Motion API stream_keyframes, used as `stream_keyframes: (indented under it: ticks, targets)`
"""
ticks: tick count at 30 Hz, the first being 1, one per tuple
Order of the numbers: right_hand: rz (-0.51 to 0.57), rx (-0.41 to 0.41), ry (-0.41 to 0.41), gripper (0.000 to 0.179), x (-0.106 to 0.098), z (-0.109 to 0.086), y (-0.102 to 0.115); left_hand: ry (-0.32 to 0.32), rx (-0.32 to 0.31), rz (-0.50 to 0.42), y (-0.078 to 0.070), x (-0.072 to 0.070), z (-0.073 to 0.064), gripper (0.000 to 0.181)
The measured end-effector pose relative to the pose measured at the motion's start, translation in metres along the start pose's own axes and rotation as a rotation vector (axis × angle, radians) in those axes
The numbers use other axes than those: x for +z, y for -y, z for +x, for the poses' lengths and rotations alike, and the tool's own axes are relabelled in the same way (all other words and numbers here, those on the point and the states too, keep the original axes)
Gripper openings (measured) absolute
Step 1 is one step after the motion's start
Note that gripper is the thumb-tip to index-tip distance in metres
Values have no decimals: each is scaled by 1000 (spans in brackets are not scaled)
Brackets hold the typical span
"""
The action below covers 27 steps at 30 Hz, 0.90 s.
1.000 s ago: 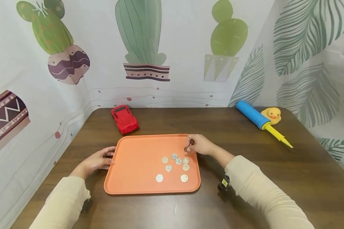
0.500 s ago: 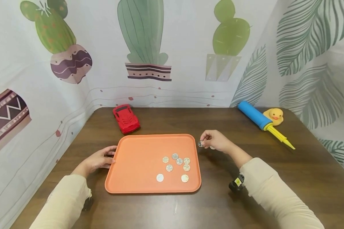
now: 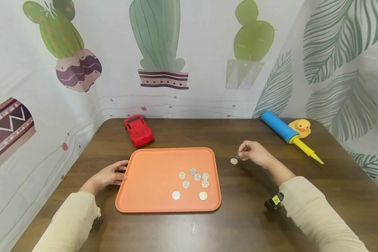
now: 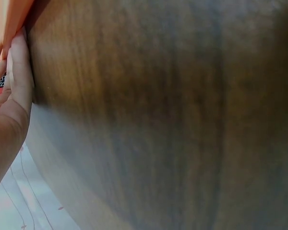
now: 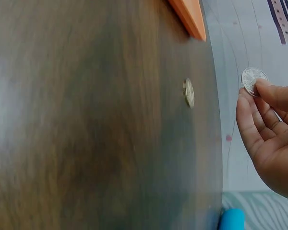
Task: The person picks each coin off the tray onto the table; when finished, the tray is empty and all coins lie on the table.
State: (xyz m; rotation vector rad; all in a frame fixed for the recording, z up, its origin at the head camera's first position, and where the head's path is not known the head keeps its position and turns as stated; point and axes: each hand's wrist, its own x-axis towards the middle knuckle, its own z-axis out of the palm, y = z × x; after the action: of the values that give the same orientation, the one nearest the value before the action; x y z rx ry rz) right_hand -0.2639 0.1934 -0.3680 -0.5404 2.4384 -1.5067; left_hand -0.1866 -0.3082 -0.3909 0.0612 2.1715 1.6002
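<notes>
A silver coin point(image 5: 252, 80) is pinched between the thumb and fingers of my right hand point(image 3: 253, 152), held above the table to the right of the tray. Just left of that hand, a gold-coloured coin point(image 3: 234, 161) lies on the wood. The orange tray point(image 3: 148, 182) holds several coins point(image 3: 186, 184), silver and gold-coloured, mostly on its right half. My left hand point(image 3: 105, 176) rests against the tray's left rim, fingertips and thumb touching it from outside. In the left wrist view, only part of the left hand point(image 4: 12, 91) shows beside the rim.
On the brown table point(image 3: 189, 231), a red toy car point(image 3: 138, 131) stands behind the tray. At the back right lie a blue and yellow hand pump point(image 3: 280, 126) and a yellow rubber duck point(image 3: 302, 128). A cactus-print cloth point(image 3: 208, 52) hangs behind the table.
My right hand has moved right, from over the tray's far right corner to over the table, with the coin. The gold-coloured coin on the wood has come into full view. My left hand stays put.
</notes>
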Motion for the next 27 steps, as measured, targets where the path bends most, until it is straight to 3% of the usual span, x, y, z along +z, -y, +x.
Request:
stream_keyframes:
  ticks: [13,27]
  targets:
    - [-45,56,-35,9,-13,-6,-21,-33,-16,6,2,1,1,68]
    - [-154,118,-6,3,-16,-8,-33,-32,-12,14,0,3,-1,66]
